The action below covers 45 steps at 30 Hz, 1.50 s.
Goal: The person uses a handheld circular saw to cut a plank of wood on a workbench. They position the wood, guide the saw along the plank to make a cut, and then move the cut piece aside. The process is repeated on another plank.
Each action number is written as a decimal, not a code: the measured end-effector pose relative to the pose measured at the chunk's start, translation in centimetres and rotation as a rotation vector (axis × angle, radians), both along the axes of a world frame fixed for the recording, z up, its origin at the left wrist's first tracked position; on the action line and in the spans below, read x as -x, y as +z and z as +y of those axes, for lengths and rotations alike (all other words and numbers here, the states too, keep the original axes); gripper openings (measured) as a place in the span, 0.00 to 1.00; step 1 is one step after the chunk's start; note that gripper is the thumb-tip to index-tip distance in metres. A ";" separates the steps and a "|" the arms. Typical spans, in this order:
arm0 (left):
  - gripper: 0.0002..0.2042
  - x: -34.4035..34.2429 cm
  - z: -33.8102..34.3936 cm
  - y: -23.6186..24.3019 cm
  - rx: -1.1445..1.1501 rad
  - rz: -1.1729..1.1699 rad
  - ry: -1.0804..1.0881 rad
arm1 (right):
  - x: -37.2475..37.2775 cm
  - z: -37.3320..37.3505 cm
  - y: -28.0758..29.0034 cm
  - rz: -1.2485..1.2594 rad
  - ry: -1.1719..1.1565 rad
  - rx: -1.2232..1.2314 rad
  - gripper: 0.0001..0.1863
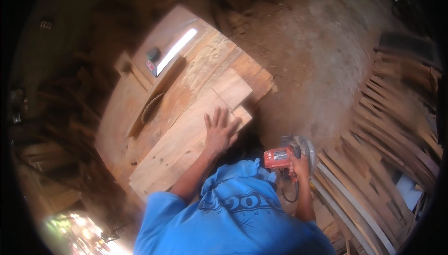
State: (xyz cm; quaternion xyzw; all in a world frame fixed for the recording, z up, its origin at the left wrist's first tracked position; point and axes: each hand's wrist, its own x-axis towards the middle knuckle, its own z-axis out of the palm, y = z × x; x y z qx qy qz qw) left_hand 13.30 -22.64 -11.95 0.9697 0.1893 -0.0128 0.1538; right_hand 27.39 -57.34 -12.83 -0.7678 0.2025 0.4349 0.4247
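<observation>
My left hand (219, 131) lies flat on a pale wooden board (170, 145), its fingers spread near the board's right end. A short, squared wood piece (232, 88) sits beside that end, with a thin line between the two. Off the table to the right, my right hand (299, 166) is wrapped round the handle of a red circular saw (276, 158). The saw's round grey guard (305, 147) faces away from my body, and a dark cord hangs below it. Whether its blade is turning, I cannot tell.
The worktable (114, 129) carries a dark wooden beam (158, 94) with a rope loop, a shiny straight metal strip (177, 52), a small dark round object (153, 53) and sawdust (200, 63). Stacked planks (373, 180) lie on the right. Dusty floor (308, 68) stretches beyond the table.
</observation>
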 end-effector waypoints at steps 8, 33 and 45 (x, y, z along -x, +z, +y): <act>0.34 9.2 1.2 -0.2 0.082 0.005 0.055 | -0.8 4.4 5.8 -0.103 0.109 -0.006 0.11; 0.28 7.9 12.8 -1.5 0.170 -0.048 0.676 | 4.8 27.0 20.5 -0.172 0.628 -0.154 0.14; 0.28 7.9 12.8 -2.1 0.153 -0.069 0.672 | 5.1 28.4 20.6 -0.113 0.635 -0.078 0.10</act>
